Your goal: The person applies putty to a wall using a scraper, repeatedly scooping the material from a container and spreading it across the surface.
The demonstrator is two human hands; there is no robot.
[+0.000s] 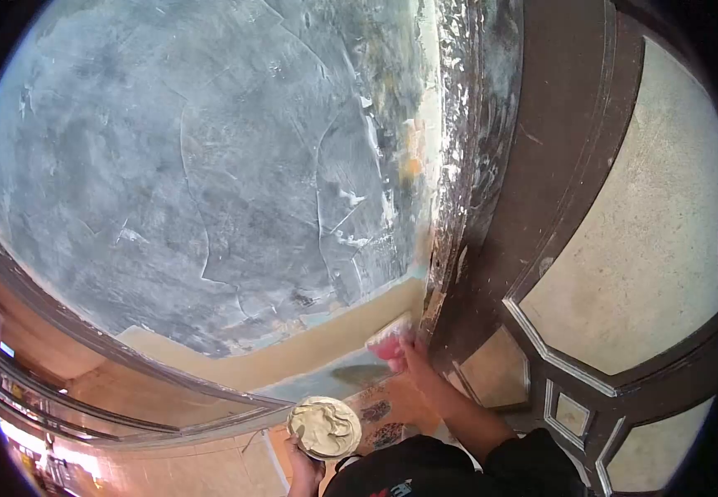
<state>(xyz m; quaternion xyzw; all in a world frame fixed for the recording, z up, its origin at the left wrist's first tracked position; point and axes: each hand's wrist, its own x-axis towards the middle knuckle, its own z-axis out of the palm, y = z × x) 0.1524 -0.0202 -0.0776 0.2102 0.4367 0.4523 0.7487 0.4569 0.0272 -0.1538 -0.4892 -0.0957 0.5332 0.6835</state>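
Note:
My left hand (306, 465) grips a round tub (326, 455) from its side, low in the view. Cream-coloured putty (324, 424) with a swirled surface fills the tub. My right hand (409, 358) is closed around a pink putty spreader (390, 346) at the lower right corner of the wall. Pale putty shows along the spreader's upper edge, which appears to lie against the wall. Beside it runs a smooth beige band of putty (293, 352) along the wall's bottom. Above that, the wall (243, 157) is patchy grey with ridges and white smears.
Right of the wall stands a dark brown door (562, 157) with pale panels (640, 232). A rough, putty-spotted frame (454, 141) separates the two. Tiled floor (185, 464) lies below, with a patterned mat-like patch (380, 414) near my body. Dark rails (69, 406) are at far left.

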